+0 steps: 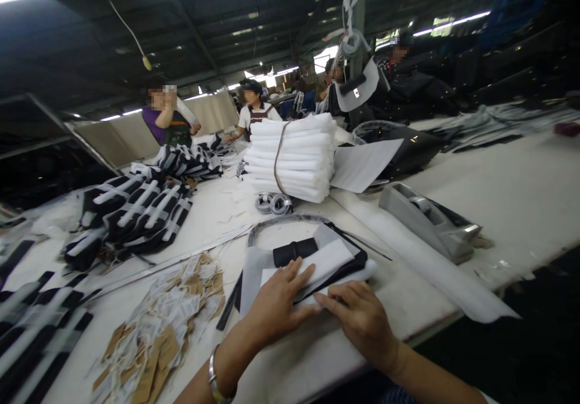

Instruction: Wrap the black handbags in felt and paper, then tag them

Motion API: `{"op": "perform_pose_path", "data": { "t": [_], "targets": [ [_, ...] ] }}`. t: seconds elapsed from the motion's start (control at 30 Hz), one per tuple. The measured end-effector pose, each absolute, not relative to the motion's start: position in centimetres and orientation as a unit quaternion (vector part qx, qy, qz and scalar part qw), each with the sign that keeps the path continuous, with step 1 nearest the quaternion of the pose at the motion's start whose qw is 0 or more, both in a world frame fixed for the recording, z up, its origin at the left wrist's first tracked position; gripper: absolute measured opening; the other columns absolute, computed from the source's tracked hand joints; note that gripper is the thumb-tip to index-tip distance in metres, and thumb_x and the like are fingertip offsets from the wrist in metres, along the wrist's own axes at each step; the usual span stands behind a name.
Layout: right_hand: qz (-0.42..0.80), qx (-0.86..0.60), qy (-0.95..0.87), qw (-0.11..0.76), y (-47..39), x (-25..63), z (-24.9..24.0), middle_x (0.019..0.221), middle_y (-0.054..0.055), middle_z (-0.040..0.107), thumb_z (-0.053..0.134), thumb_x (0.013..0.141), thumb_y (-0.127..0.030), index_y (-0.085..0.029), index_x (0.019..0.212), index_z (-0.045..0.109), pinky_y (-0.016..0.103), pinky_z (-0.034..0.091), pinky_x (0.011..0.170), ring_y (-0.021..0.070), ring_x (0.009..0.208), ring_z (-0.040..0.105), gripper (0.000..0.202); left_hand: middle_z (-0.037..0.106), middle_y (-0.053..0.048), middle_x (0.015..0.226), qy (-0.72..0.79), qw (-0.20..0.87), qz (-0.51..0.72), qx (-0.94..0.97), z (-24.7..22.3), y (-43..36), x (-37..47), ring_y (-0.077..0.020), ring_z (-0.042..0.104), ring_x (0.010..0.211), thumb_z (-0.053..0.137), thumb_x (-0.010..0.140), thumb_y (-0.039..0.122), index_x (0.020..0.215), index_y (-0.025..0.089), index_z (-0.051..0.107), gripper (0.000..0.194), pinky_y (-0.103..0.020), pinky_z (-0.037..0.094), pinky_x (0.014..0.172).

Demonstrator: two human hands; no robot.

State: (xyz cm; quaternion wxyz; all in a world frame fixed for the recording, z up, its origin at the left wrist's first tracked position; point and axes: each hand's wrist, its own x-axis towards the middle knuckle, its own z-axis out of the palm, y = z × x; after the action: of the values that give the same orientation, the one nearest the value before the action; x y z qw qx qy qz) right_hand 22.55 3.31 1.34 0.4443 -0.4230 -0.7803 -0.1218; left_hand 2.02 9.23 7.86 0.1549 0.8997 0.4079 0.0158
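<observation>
Silver bangle up closest, left hand spread open, pressing white foam onto the black bag; right hand half-curled at the foam's edge, couldn't tell if pinching. Bag was only partly covered, no tape visible on it. Foam stack sat at 12 o'clock, tags at 8, grey dispenser at 2, with a foam strip in between.

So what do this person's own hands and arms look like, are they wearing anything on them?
Both the left hand and the right hand are ungloved, with bare forearms. A shiny silver bangle circles the left wrist; the right wrist has none. A pale sleeve edge seems to show on the right arm.
</observation>
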Motion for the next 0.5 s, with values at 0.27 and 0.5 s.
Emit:
{"op": "perform_pose_path", "data": {
  "t": [0.27, 0.5],
  "targets": [
    [-0.057, -0.421, -0.799, 0.425, 2.9, 22.6, 1.2, 0.1, 0.007, 0.075, 0.044, 0.097, -0.01, -0.019, 0.118, 0.068, 0.033, 0.059, 0.077, 0.0187, 0.087, 0.07, 0.033, 0.036, -0.017, 0.157, 0.4, 0.02, 0.076, 0.913, 4.6, 8.8, 2.1, -0.0346, 0.04, 0.141, 0.074, 0.084, 0.036, 0.15, 0.028, 0.035, 0.077, -0.055, 0.042, 0.11],
    [-0.12, -0.362, -0.872, 0.306, 5.4, 27.4, 4.2, 0.134, 0.009, 0.064, 0.054, 0.096, -0.014, -0.021, 0.139, 0.055, 0.05, 0.045, 0.108, 0.0258, 0.124, 0.059, 0.044, 0.036, -0.02, 0.156, 0.406, -0.039, 0.076, 0.91, 3.3, 8.0, 2.7, -0.0354, 0.04, 0.141, 0.071, 0.088, 0.033, 0.151, 0.026, 0.033, 0.074, -0.055, 0.042, 0.109]
  ]
}}
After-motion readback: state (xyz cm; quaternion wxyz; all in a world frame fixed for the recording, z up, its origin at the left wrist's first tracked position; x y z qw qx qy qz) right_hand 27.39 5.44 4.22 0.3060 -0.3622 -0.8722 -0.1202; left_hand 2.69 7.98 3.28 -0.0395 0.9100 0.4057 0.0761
